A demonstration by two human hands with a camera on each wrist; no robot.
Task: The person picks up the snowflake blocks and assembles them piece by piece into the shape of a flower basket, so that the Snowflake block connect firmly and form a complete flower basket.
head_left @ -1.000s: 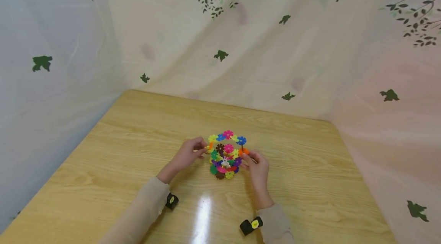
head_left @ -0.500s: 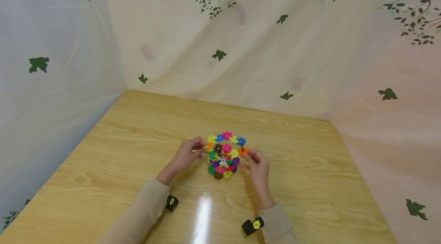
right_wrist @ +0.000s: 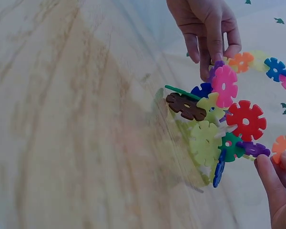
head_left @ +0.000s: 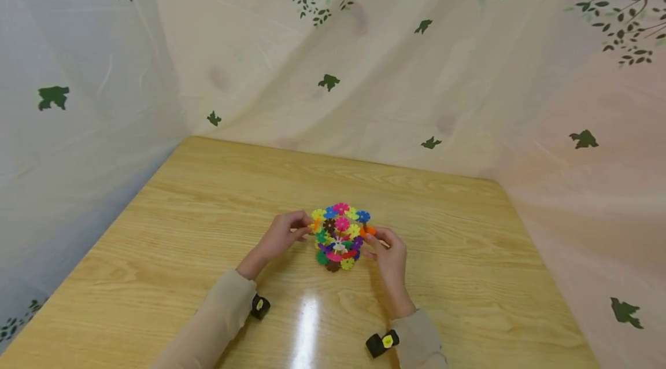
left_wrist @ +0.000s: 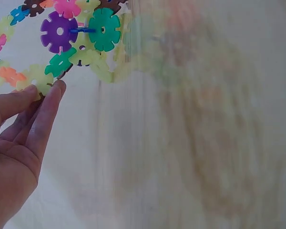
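In the head view, a basket-like build of snowflake discs, the slotted plastic kind in many colours, stands at the middle of the table with an arched chain of discs on top. At its left side my left hand pinches a pale yellow disc between thumb and fingertips. On the opposite side, my right hand pinches an orange disc of the chain. A red disc and a brown disc show in the right wrist view. The base's far side is hidden.
The wooden table stretches around the build. Behind and at both sides hangs a pale cloth printed with green leaves. Each wrist wears a small black camera, one on the left and one on the right.
The arched chain on top has sunk slightly toward the lower part of the build. Both hands keep their pinch and have barely moved. The head view has shifted a little.
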